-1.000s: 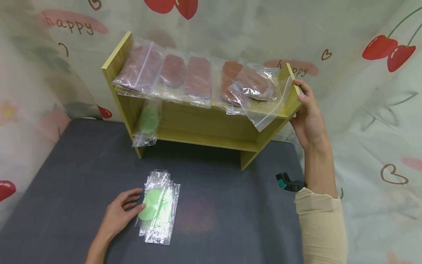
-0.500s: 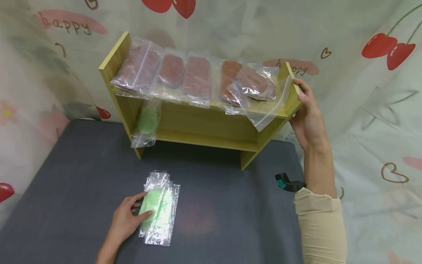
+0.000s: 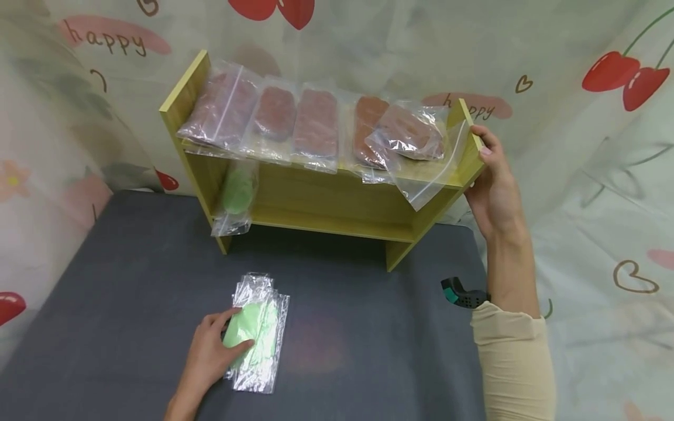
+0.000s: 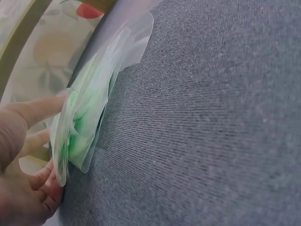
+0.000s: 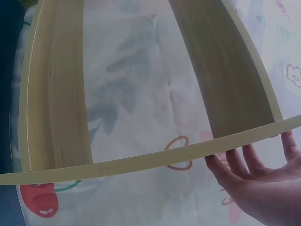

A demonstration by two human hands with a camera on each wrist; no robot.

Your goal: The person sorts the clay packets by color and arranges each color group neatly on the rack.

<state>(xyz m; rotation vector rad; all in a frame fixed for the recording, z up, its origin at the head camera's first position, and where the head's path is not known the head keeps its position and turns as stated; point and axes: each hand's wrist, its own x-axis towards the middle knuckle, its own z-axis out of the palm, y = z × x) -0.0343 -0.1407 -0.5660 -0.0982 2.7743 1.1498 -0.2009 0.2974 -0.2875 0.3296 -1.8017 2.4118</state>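
In the head view a stack of clear bags (image 3: 261, 374) with flat green pieces lies on the dark table. My left hand (image 3: 207, 351) is at its left side, thumb over the top and fingers at the edge, pinching a bag. The left wrist view shows that bag's edge (image 4: 61, 162) between the thumb and fingers of my left hand (image 4: 21, 155). On the right, my right hand (image 3: 495, 187) touches the outer side of the wooden shelf (image 3: 337, 228). In the right wrist view, the fingers (image 5: 237, 165) rest straight against the side panel (image 5: 141, 164).
Several clear bags of reddish pieces (image 3: 315, 123) lie on the shelf's upper board; one bag (image 3: 421, 187) hangs over its front edge. A green-filled bag (image 3: 238, 193) stands on the lower board at the left. Printed cloth (image 3: 579, 175) hangs behind the table (image 3: 131, 280).
My left hand has moved right, from the stack's left edge onto it, with the thumb now over the green bag. The right hand stays on the shelf's side.
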